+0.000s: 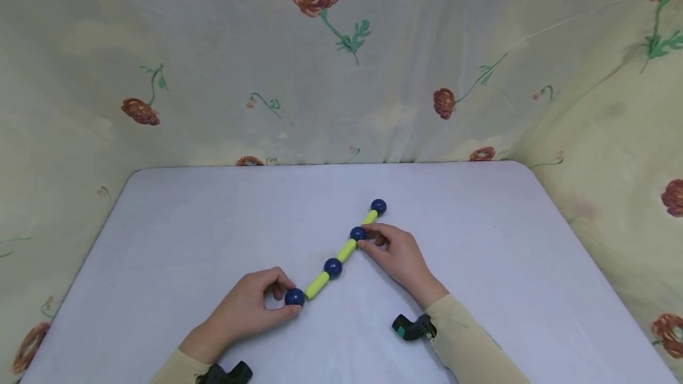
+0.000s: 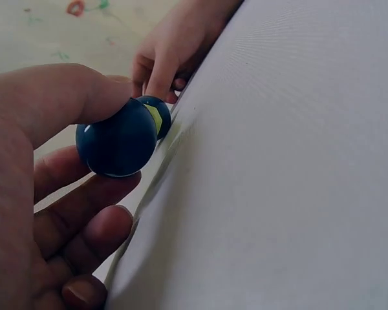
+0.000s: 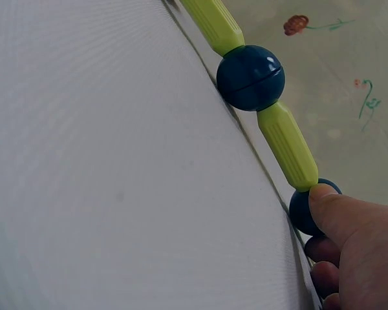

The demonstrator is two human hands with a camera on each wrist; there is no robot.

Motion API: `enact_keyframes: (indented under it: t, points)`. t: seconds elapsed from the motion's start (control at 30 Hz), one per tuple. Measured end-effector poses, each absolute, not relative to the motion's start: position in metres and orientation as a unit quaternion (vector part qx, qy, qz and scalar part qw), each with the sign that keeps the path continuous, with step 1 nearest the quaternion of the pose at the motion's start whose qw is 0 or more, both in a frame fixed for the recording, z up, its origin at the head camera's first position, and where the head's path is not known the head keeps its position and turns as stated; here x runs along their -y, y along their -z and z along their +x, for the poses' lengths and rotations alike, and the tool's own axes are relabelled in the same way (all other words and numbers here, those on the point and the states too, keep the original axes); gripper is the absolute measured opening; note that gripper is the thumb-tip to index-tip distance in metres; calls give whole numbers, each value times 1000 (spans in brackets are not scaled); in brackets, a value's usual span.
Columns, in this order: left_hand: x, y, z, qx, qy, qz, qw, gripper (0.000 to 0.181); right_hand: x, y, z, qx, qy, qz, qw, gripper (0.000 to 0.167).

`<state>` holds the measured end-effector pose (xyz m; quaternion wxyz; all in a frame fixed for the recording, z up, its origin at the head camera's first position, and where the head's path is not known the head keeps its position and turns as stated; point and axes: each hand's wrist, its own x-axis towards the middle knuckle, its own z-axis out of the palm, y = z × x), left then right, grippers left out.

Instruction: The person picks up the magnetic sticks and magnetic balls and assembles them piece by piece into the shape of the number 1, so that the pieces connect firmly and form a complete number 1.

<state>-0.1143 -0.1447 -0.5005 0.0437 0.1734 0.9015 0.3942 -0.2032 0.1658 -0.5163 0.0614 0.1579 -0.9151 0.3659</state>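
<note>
A chain of dark blue balls and three yellow-green ribbed rods (image 1: 317, 285) slants across the white table, from near left to far right. My left hand (image 1: 245, 307) pinches the blue ball (image 1: 294, 297) at the near end between thumb and fingers; the left wrist view shows this end ball (image 2: 116, 139) up close. With thumb and forefinger, my right hand (image 1: 400, 256) grips another blue ball (image 1: 358, 234), second from the far end. Between the hands sits a middle ball (image 1: 333, 268), also seen in the right wrist view (image 3: 251, 77). The far end ball (image 1: 378, 206) is untouched.
The white tabletop (image 1: 469, 224) has rounded far corners. Behind it and at both sides hangs a pale cloth (image 1: 213, 46) printed with brown-red flowers. Black wrist devices (image 1: 413, 328) sit at both sleeves.
</note>
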Motion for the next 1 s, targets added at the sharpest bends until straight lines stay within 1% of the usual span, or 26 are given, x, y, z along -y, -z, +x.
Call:
enact_keyframes:
  t: [0.23, 0.53, 1.0]
  points:
    - [145, 502, -115, -900, -381, 204, 49, 27, -166, 516, -203, 916, -363, 158, 61, 33]
    - [145, 503, -115, -893, -379, 243, 30, 28, -166, 515, -204, 915, -365, 161, 66, 33]
    - [140, 506, -111, -902, -360, 240, 9, 30, -166, 516, -203, 915, -364, 159, 64, 33]
